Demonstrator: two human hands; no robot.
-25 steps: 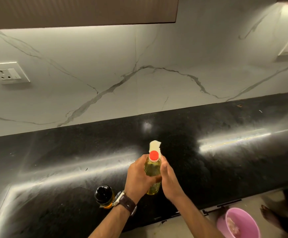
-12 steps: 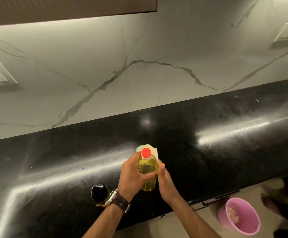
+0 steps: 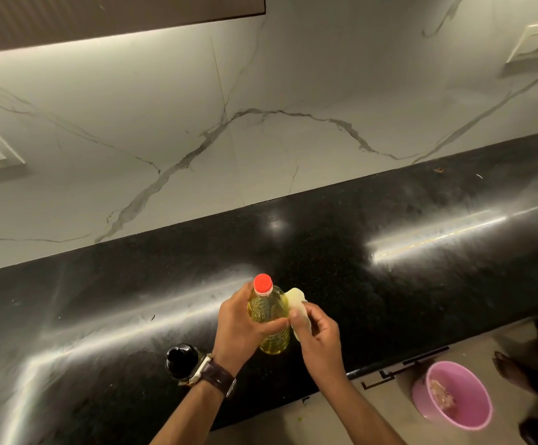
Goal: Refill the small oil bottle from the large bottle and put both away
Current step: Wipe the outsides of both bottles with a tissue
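Left hand: the left hand [image 3: 238, 326] is wrapped round the large bottle [image 3: 269, 319], fingers [image 3: 274, 326] curled across its front, gripping it firmly.
Large bottle: upright, red cap [image 3: 263, 282] on, yellow oil inside; whether its base touches the black tabletop [image 3: 389, 300] cannot be told.
Right hand: the right hand [image 3: 317, 337] sits just right of the bottle, fingers pinching a pale folded cloth [image 3: 296, 303].
Cloth: pressed against the bottle's right side, its top poking up above the right fingers.
Small bottle: the small oil bottle [image 3: 182, 361], dark cap, stands on the tabletop just left of the left wrist, below and left of the left fingers, partly hidden by the wristwatch [image 3: 216, 374].
Floor: a pink bucket [image 3: 452, 399] sits well to the right of the right fingers, beyond the tabletop edge.
Wall: white marble backsplash [image 3: 261, 139] behind, far beyond both hands.
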